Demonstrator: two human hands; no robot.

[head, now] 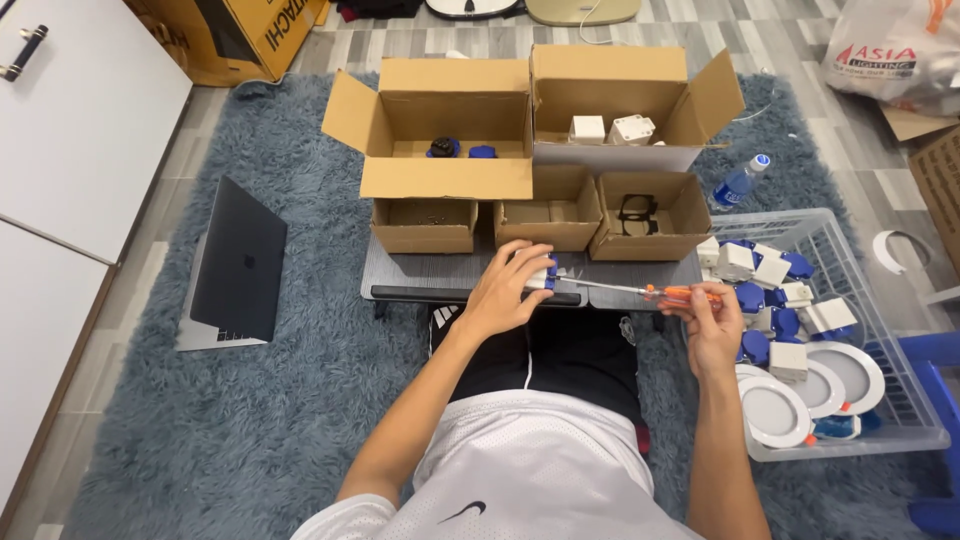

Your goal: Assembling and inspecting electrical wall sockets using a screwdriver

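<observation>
Left hand [505,290] clamps a small white-and-blue plastic block [545,277] at the front edge of the grey tabletop [420,270] — fingers curled right over it. Right hand [712,322] grips an orange-handled screwdriver [655,292], thin metal shaft lying level, tip at the block's right side. Behind — three small open cardboard boxes [547,214], matte brown, along the back edge.

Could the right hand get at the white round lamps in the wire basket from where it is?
Probably yes: the right hand hovers just beside the open-topped wire basket, and the round lamps lie uncovered just below it. It holds an orange screwdriver, though.
</observation>
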